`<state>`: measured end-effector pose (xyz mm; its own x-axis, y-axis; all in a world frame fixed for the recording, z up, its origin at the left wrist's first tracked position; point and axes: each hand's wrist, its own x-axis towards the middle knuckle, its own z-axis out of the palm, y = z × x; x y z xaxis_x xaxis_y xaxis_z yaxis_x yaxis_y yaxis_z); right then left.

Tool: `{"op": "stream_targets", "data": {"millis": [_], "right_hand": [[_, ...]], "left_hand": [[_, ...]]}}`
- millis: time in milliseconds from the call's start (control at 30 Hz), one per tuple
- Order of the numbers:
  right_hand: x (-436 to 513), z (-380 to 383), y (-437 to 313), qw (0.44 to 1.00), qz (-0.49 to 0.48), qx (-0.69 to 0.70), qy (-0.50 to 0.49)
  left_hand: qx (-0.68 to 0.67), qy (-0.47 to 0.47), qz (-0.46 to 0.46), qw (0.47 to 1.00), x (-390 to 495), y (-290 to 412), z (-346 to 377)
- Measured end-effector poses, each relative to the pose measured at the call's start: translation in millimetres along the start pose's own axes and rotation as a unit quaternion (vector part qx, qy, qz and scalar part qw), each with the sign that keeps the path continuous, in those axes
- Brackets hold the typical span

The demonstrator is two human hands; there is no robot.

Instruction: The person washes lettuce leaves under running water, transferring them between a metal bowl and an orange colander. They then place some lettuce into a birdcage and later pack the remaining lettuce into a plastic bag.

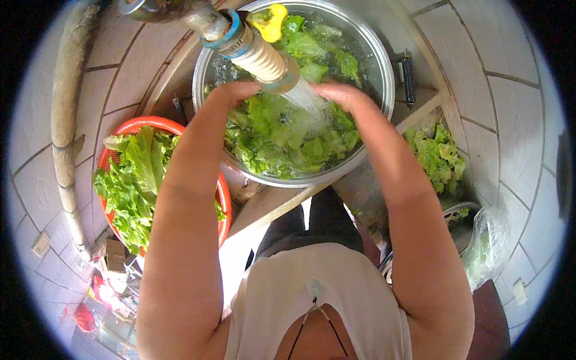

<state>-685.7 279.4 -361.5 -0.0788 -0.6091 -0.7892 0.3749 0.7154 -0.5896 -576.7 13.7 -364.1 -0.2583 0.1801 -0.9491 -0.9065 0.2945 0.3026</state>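
Note:
Leafy greens (288, 144) float in a large round metal basin (382, 67) full of water. A faucet with a ribbed hose end (265, 67) pours a stream of water (310, 105) into it. My left hand (240, 91) is at the basin's left side, its fingers hidden behind the hose end and among the leaves. Opposite it, my right hand (335, 93) reaches in from the right beside the stream, fingertips also hidden. Whether either hand grips leaves cannot be seen. A yellow plastic piece (272, 22) shows near the faucet at the back.
An orange-red plastic basket (226, 202) heaped with lettuce (139, 175) stands left of the basin. More greens (436, 157) lie at the right, near a clear plastic bag (486, 252). A thick pipe (65, 112) runs along the tiled wall at the left.

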Motion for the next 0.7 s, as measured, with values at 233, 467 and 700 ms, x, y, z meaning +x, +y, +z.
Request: {"op": "stream_targets", "data": {"millis": [233, 467, 700], "right_hand": [[4.4, 41.4, 16.5, 0.987, -0.066, 0.129, 0.065], [-49.5, 88.1, -39.8, 0.971, -0.082, 0.198, 0.101], [-99.1, 150.7, -111.3, 0.935, -0.271, 0.183, 0.136]], "left_hand": [[-0.239, -0.109, 0.05, 0.963, 1.7, -1.9, 36.7], [-0.272, -0.013, 0.146, 0.951, -81.9, 6.7, 47.1], [-0.301, 0.007, 0.223, 0.927, -193.2, -0.1, 43.3]]}}
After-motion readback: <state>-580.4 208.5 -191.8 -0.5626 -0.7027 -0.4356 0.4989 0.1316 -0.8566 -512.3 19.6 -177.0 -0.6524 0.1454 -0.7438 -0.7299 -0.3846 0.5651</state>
